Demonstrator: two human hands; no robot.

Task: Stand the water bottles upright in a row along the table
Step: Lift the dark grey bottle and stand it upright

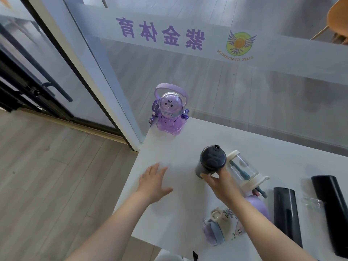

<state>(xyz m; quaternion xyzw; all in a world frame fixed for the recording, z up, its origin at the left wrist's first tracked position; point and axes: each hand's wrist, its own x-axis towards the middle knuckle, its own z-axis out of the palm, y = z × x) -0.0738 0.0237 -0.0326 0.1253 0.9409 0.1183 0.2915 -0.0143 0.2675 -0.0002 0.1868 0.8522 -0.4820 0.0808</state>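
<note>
right hand (219,182) at frame centre grips the dark-lidded bottle (210,162) low on its body, bottle upright on the white table (169,147) | left hand (153,180) flat, fingers spread, holding nothing | purple astronaut bottle (169,112) upright, upper centre | two black cylinders (286,213) lying, long axes toward the frame's bottom

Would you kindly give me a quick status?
Right hand gripping dark grey lidded bottle, upright. Left hand open. Clear white-capped bottle lying close behind.
</note>
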